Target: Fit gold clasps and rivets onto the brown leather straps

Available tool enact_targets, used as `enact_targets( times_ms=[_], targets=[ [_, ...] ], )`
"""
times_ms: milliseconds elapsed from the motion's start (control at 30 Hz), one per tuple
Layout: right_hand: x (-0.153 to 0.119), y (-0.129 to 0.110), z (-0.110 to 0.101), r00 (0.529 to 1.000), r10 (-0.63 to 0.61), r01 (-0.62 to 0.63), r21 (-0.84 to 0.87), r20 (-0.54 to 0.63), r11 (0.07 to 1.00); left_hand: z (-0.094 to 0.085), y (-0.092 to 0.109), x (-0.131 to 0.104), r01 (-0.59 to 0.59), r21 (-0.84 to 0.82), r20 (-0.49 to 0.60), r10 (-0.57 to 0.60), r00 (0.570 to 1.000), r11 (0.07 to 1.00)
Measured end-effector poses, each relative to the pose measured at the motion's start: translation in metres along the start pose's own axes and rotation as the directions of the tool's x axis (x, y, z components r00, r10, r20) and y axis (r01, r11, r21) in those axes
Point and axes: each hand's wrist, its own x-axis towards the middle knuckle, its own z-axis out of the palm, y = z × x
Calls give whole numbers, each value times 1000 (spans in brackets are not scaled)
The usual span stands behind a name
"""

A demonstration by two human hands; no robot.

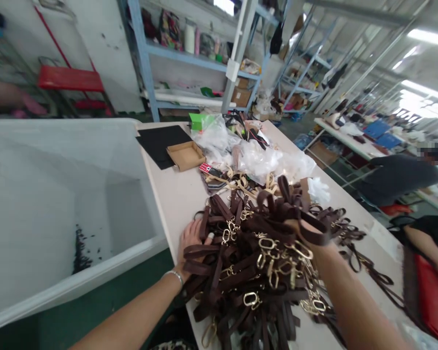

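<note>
A large tangled pile of dark brown straps point(255, 272) with gold-coloured metal clasps point(267, 244) lies on the near part of the table. My left hand point(193, 239) grips straps at the pile's left side, its thumb over them and some fingertips hidden. Reaching into the right side is my right hand point(310, 233). Straps loop over it, and its fingers are buried among them, so their grip does not show. Other brown straps point(377, 278) trail off along the table to the right.
A big white bin point(131, 262) with dark scraps inside stands left of the pale table point(168, 194). Behind the pile lie clear plastic bags point(259, 158), a shallow cardboard box point(186, 155) and black sheets point(160, 141). Another person's arm point(428, 248) is at the right, beside red material point(432, 296).
</note>
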Motion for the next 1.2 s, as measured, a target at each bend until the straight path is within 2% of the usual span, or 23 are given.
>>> enact_targets(
  times_ms=[100,167,233,300,433,633,700,800,867,933,1000,1067,1200],
  targets=[
    [2,-18,80,987,98,-75,-167,131,983,-3,2,-1,5,-21,4,-4,1000,1000],
    [-3,-26,120,977,154,-107,-289,147,952,-5,5,0,17,-44,9,-16,1000,999],
    [-11,-31,145,977,177,-116,-393,122,912,-9,9,0,37,-69,5,-37,999,997],
    [-19,-35,157,981,167,-104,-457,99,883,-12,12,1,57,-95,-7,-58,998,994],
    [-27,-40,155,985,131,-63,-477,111,877,-18,17,1,61,-139,2,-61,998,988],
    [-37,-29,124,990,-25,78,-387,140,919,-10,12,-6,74,-197,69,-61,996,978],
    [-48,-21,110,989,-125,145,-318,83,937,-6,8,-8,72,-234,90,-52,995,970],
    [-76,-7,92,966,-246,229,-192,-74,954,-7,0,-7,51,-299,114,-17,993,953],
    [-101,6,89,958,-243,233,-82,-151,969,-10,-6,-6,33,-333,123,9,992,942],
    [-128,19,92,967,-191,204,62,-166,977,-13,-13,-6,16,-350,128,31,991,937],
    [-155,31,98,979,-164,186,201,-125,962,-19,-19,-8,-1,-347,131,49,990,938],
    [-179,39,105,979,-196,204,279,-58,938,-26,-24,-12,-6,-324,124,49,991,946],
    [-221,44,113,959,-256,200,356,118,913,-42,-31,-26,56,-231,35,-49,998,971]
  ],
)
